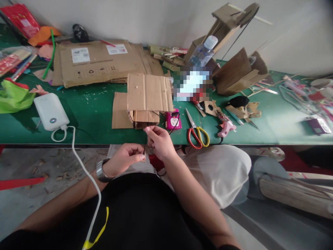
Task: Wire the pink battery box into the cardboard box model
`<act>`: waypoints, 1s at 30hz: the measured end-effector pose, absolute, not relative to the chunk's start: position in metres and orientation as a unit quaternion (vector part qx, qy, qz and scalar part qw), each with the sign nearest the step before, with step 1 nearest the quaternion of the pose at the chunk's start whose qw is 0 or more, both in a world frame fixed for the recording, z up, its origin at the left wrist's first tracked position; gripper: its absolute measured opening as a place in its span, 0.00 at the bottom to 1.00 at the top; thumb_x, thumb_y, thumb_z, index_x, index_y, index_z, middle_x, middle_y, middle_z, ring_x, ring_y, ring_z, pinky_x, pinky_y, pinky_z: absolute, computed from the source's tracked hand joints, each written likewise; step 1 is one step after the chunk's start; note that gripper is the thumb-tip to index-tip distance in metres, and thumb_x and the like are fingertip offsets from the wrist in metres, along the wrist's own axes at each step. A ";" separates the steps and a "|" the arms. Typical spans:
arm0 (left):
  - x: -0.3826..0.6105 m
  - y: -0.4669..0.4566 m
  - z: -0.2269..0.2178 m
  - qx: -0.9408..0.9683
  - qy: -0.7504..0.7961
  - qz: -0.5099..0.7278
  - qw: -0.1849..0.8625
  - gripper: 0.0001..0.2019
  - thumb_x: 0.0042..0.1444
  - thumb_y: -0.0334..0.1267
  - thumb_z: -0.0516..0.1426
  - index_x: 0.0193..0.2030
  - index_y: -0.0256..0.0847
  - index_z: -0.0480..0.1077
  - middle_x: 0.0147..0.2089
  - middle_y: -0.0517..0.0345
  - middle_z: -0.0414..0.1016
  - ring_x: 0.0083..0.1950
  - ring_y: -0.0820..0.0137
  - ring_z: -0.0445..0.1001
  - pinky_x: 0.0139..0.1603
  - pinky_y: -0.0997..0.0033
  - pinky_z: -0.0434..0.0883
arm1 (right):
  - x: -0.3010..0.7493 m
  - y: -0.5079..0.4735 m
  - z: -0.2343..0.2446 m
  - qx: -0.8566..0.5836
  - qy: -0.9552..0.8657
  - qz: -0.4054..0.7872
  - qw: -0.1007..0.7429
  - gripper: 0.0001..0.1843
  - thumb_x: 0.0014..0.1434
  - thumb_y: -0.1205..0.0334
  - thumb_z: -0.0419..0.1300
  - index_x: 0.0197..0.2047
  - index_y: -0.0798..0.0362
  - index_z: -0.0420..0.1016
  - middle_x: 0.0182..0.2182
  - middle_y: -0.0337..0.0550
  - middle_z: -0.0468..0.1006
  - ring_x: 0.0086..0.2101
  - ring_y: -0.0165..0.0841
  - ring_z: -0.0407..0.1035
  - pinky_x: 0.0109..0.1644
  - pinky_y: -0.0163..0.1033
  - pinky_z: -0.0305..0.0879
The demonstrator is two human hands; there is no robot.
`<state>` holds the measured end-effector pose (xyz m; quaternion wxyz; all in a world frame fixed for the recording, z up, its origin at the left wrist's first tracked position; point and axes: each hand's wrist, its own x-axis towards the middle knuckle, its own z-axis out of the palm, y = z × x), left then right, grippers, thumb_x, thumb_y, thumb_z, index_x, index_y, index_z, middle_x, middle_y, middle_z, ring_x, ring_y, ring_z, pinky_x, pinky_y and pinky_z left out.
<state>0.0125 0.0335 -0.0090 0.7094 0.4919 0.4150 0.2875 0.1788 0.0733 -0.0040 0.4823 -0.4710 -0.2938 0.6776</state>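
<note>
A thin black cord [145, 148] runs between my two hands at the table's front edge. My left hand [126, 158], with a watch at the wrist, pinches its lower part between thumb and finger. Higher up, my right hand [159, 139] has its thumb and fingertips closed on the cord, just below the opening of a small cardboard structure [149, 93]. The structure has a flat top panel and stands on the table; most of its inside is hidden. Beside it on the right sits a pink box with a white face print [173, 121], a black cord across it.
Red-and-yellow-handled scissors [195, 133] and a pink glue gun [225, 127] lie to the right. On the left are a white power bank [51, 111] with its cable and flattened cardboard [96, 66]. A clear bottle [202, 53] and taller cardboard models [234, 74] stand behind.
</note>
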 end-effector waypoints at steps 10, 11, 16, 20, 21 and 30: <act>0.009 0.033 -0.013 0.474 0.408 0.277 0.730 0.12 0.58 0.42 0.65 0.29 0.38 0.73 0.29 0.60 0.72 0.33 0.73 0.66 0.36 0.71 0.62 | 0.179 0.070 0.002 -0.465 -0.289 0.691 0.472 0.27 0.50 0.38 0.76 0.35 0.54 0.79 0.19 0.27 0.64 0.16 0.20 0.51 0.20 0.32 0.44; 0.009 0.033 -0.015 0.457 0.412 0.287 0.734 0.12 0.58 0.43 0.65 0.30 0.38 0.73 0.30 0.59 0.72 0.33 0.73 0.66 0.37 0.71 0.62 | 0.181 0.067 0.003 -0.462 -0.296 0.699 0.458 0.27 0.51 0.37 0.75 0.37 0.55 0.80 0.20 0.28 0.65 0.17 0.20 0.52 0.20 0.32 0.44; 0.009 0.034 -0.023 0.367 0.438 0.348 0.743 0.13 0.58 0.45 0.66 0.34 0.37 0.74 0.31 0.60 0.69 0.32 0.74 0.61 0.34 0.72 0.59 | 0.190 0.048 0.009 -0.443 -0.343 0.735 0.381 0.24 0.53 0.43 0.76 0.39 0.55 0.82 0.23 0.33 0.74 0.19 0.21 0.56 0.21 0.32 0.46; 0.010 0.035 -0.023 0.364 0.434 0.352 0.746 0.14 0.59 0.45 0.67 0.33 0.36 0.75 0.29 0.61 0.65 0.31 0.75 0.59 0.32 0.73 0.56 | 0.192 0.039 0.009 -0.463 -0.351 0.715 0.388 0.22 0.51 0.45 0.78 0.35 0.54 0.80 0.24 0.33 0.74 0.19 0.21 0.56 0.22 0.32 0.48; 0.011 0.035 -0.023 0.366 0.433 0.350 0.746 0.14 0.59 0.45 0.67 0.33 0.36 0.75 0.29 0.62 0.65 0.31 0.75 0.58 0.32 0.73 0.56 | 0.192 0.039 0.009 -0.466 -0.354 0.712 0.388 0.22 0.51 0.45 0.78 0.34 0.54 0.79 0.24 0.33 0.74 0.19 0.21 0.55 0.22 0.32 0.49; 0.010 0.030 -0.026 0.400 0.425 0.314 0.749 0.14 0.58 0.45 0.68 0.33 0.36 0.76 0.31 0.59 0.70 0.34 0.73 0.64 0.36 0.71 0.59 | 0.191 0.043 0.004 -0.457 -0.345 0.710 0.410 0.23 0.56 0.42 0.75 0.35 0.53 0.75 0.20 0.29 0.68 0.18 0.21 0.54 0.22 0.31 0.49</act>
